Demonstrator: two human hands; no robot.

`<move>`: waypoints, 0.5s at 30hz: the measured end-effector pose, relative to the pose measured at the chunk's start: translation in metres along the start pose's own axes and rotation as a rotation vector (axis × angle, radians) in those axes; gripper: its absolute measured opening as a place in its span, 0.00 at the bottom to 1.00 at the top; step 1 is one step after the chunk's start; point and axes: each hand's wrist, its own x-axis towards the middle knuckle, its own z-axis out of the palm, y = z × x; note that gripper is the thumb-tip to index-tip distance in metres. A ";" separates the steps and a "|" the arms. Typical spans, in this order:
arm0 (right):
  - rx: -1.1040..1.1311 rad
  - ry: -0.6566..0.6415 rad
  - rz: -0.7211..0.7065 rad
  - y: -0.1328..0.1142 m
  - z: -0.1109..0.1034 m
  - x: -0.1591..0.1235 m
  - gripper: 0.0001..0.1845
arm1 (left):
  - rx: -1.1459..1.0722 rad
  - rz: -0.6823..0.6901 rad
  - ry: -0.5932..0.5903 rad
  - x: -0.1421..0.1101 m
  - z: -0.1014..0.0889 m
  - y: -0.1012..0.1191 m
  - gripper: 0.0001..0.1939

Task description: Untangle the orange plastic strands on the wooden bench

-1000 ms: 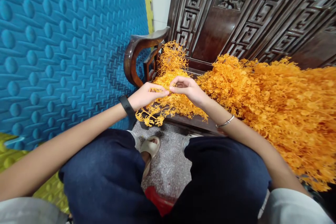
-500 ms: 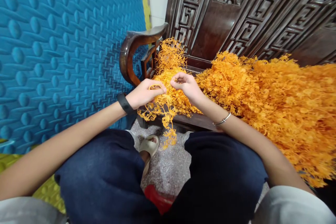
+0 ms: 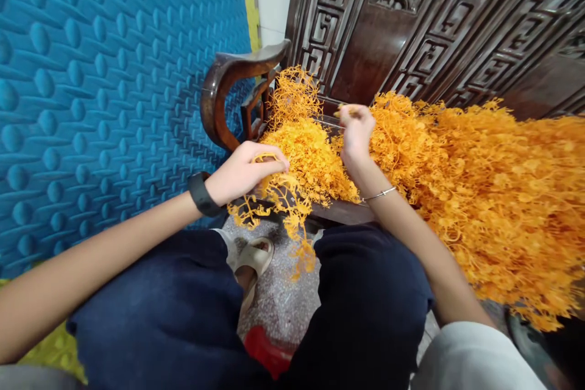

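Left fingers (image 3: 275, 166) pinching orange strand (image 3: 296, 219), long axis hanging down, right fingers (image 3: 362, 113) holding sprig (image 3: 340, 111)

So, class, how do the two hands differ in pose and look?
The left hand holds a dangling orange spray; the right hand pinches a small yellowish piece. The left wears a wide black band; the right, a thin silvery bangle. Both grip with thumb and fingers.

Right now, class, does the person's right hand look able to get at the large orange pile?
Probably yes: the right hand is close beside the large orange pile, with nothing visible between them, though its fingers seem to pinch a small yellowish piece.
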 end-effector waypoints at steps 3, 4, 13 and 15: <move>-0.105 -0.161 -0.019 0.022 0.000 -0.004 0.05 | 0.017 -0.027 0.021 -0.006 -0.003 0.000 0.07; -0.157 -0.203 -0.010 0.027 0.003 -0.007 0.05 | 0.014 -0.043 0.014 -0.007 -0.004 -0.001 0.07; -0.497 -0.346 -0.176 0.044 0.026 -0.019 0.12 | -0.175 -0.154 0.062 -0.007 -0.005 -0.004 0.06; -0.482 -0.366 -0.183 0.045 0.028 -0.021 0.15 | -0.236 -0.148 0.077 -0.007 -0.005 -0.003 0.05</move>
